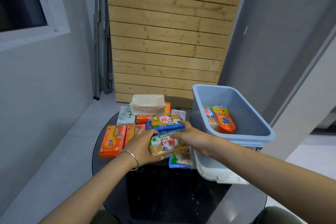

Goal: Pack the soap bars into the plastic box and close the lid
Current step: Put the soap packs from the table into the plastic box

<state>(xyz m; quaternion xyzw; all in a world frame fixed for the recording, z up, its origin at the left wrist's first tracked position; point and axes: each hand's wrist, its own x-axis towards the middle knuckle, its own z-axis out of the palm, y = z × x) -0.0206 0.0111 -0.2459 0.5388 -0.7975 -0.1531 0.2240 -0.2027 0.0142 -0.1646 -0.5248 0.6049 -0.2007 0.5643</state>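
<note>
Several wrapped soap bars lie in a heap on a small round dark table (pixel 163 187). My left hand (pixel 140 146) grips the left end of a yellow soap bar in a green-and-blue wrapper (pixel 166 144). My right hand (pixel 194 137) holds the same bar's right end, fingers across its top edge. A matching bar (pixel 166 121) lies just behind it. The blue plastic box (pixel 254 129) stands open at the right, with an orange soap bar (pixel 224 121) and another soap bar (pixel 210 116) inside. The white lid (pixel 216 172) lies under the box's near side.
Orange-wrapped bars (pixel 112 141) lie at the left of the heap, a large pale bar (pixel 148 104) at the back on top of others, a white-wrapped one (pixel 125 115) beside it. A wooden slat panel (pixel 169 32) stands behind the table. Grey walls flank both sides.
</note>
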